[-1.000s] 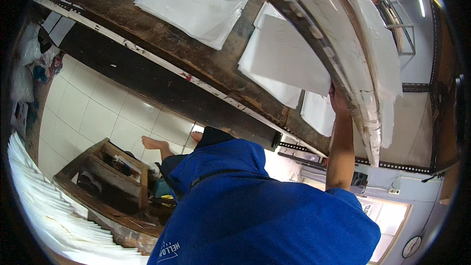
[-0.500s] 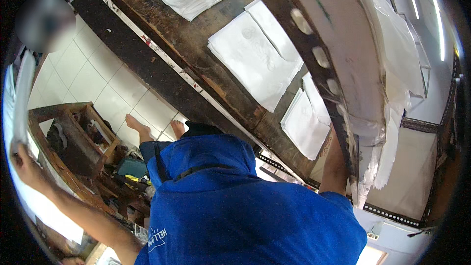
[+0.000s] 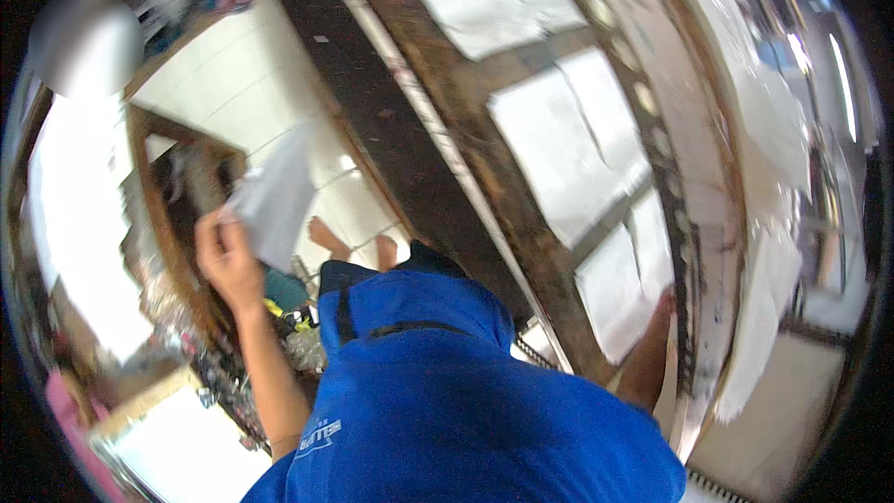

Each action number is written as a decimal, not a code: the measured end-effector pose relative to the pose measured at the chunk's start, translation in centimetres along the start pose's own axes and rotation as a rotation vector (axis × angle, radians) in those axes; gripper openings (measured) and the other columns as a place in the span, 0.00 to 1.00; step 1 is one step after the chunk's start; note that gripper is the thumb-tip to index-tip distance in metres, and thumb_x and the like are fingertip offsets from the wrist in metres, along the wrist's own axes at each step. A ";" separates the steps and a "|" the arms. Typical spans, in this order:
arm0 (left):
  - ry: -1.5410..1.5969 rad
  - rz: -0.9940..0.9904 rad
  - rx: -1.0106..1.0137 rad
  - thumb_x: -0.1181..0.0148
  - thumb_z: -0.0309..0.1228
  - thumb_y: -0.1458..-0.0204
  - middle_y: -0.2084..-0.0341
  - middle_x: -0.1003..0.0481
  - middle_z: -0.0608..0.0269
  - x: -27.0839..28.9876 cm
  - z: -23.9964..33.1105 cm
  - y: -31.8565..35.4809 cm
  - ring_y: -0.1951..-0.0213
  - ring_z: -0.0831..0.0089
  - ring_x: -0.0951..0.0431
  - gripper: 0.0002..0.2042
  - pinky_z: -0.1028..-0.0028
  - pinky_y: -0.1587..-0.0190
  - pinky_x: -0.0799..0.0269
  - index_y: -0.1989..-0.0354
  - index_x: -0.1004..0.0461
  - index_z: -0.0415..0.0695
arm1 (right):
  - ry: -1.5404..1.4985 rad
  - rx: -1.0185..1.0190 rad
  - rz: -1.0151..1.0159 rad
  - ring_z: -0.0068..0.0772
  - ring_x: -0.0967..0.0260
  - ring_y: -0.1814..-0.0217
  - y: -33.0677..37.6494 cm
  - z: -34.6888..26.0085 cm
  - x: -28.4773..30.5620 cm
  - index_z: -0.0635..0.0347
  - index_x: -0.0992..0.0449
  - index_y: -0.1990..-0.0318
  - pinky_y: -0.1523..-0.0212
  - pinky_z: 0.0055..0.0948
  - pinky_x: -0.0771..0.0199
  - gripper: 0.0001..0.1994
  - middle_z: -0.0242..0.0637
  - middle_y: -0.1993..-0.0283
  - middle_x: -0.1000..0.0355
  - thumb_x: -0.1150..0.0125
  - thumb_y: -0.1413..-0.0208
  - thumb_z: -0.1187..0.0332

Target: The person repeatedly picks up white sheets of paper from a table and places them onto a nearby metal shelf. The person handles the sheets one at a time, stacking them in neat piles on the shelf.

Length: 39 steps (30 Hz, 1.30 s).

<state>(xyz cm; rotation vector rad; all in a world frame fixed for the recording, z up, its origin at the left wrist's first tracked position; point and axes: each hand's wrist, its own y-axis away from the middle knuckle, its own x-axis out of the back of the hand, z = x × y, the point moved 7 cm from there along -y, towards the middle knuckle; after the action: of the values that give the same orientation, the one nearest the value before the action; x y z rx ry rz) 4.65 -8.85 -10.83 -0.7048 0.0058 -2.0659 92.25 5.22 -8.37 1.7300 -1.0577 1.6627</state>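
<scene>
Pinching a white sheet (image 3: 275, 200) high in my left hand (image 3: 223, 256), my right hand (image 3: 656, 317) on the rack (image 3: 694, 224), its grip hidden, I judge the limp sheet could slip or crease.

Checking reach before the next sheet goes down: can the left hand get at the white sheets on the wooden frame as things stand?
Probably not directly: the left hand already holds a white sheet out to the person's left, while the framed sheets lie across the body.
</scene>
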 end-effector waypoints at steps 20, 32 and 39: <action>-0.005 -0.202 -0.515 0.38 0.27 0.56 0.72 0.30 0.65 -3.0 7.2 9.0 0.68 0.67 0.29 0.09 0.68 0.67 0.38 0.64 0.26 0.44 | -0.658 1.274 -1.606 0.13 0.41 0.80 57.1 -37.3 1.5 0.63 0.27 0.62 0.80 0.15 0.43 0.10 0.27 0.77 0.33 0.49 0.36 0.65; 0.020 0.207 -0.158 0.41 0.31 0.51 0.71 0.26 0.53 9.3 -0.1 -2.0 0.66 0.56 0.25 0.08 0.62 0.61 0.30 0.67 0.25 0.40 | -0.613 1.532 -1.203 0.20 0.35 0.69 57.3 -42.9 -1.0 0.67 0.27 0.61 0.67 0.22 0.33 0.06 0.33 0.69 0.29 0.46 0.44 0.74; -0.207 0.606 0.114 0.42 0.31 0.50 0.71 0.26 0.55 24.0 -7.4 -14.6 0.69 0.60 0.25 0.10 0.65 0.63 0.29 0.64 0.25 0.38 | -0.538 1.440 -1.189 0.17 0.38 0.76 58.3 -44.9 -3.8 0.66 0.27 0.59 0.75 0.21 0.37 0.07 0.30 0.76 0.32 0.47 0.43 0.74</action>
<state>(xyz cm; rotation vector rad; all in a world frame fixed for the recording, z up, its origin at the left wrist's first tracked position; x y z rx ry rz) -20.12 -21.01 -1.60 -0.7354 -0.0140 -1.3997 19.04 9.21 -15.57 2.7257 1.3370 0.9844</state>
